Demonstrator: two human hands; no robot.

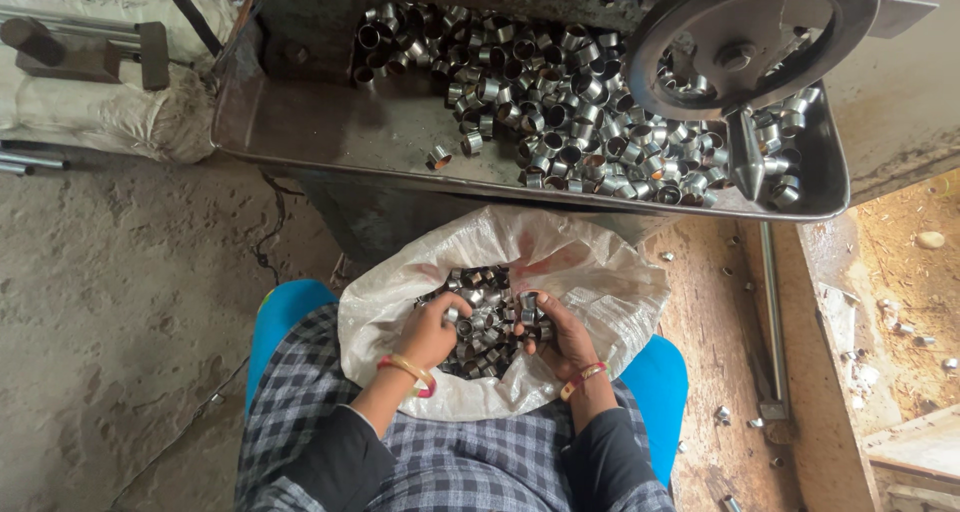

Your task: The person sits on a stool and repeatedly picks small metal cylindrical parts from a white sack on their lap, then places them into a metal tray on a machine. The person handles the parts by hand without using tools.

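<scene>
On the lap, a white woven plastic sack [590, 272] lies open, its mouth rolled back, and both hands are sunk in the heap of small metal rings [485, 317] it holds. The left hand [432, 330] has its grip clamped on a clutch of rings at the heap's left edge; the right hand [558, 334] is curled round another handful on the right side, fingers closed on the pieces. Each wrist carries a thin bangle.

As far as the view shows, the work looks about midway: the sack holds a modest pile, while a far larger mass of like rings [560, 102] fills the right and back of the steel tray [300, 122] above, whose left half lies bare but for two strays. Which way the rings travel cannot be told.

The rings are short, thin-walled cylinders, bright and grey, some oily dark. The tray is dull, scuffed sheet steel with rounded rim; a heavy dark handwheel [745, 37] overhangs it. Loose rings dot the rough concrete floor [120, 302].
</scene>
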